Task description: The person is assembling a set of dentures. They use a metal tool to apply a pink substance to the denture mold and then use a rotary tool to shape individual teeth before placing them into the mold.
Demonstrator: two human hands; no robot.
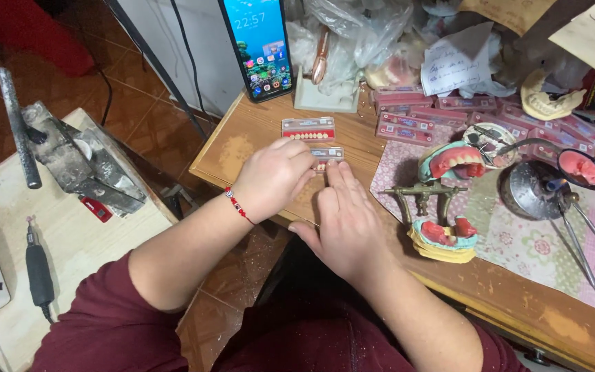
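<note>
Tooth card point(328, 153), a small strip carrying a row of artificial teeth, lies flat on the wooden worktop point(256, 138) just beyond our fingertips. Our left hand point(273, 176) is curled over its left end, fingers pinching the card; a red bracelet point(239, 204) sits on that wrist. Our right hand point(344, 224) lies flat and relaxed, grasping nothing, fingertips touching the card's near edge.

We judge the card light, thin and stiff, likely to skid on the worktop; the teeth look small and loosely seated, so hold by the long edges or ends, not the tooth row.

Just beyond it, a second tooth card point(308, 128) lies parallel. Further right, a stack of similar pink cards point(408, 120). Right of our hands, a brass articulator point(425, 196) holds pink wax dentures on plaster models point(444, 238), over a floral cloth point(531, 248). A round metal dish point(528, 189) and slender metal instruments point(576, 241) sit further right. Far side: a phone point(262, 45) propped upright, screen lit, and plastic bags point(352, 27). Left, on a separate pale bench point(70, 234), a handpiece point(38, 272).
</note>
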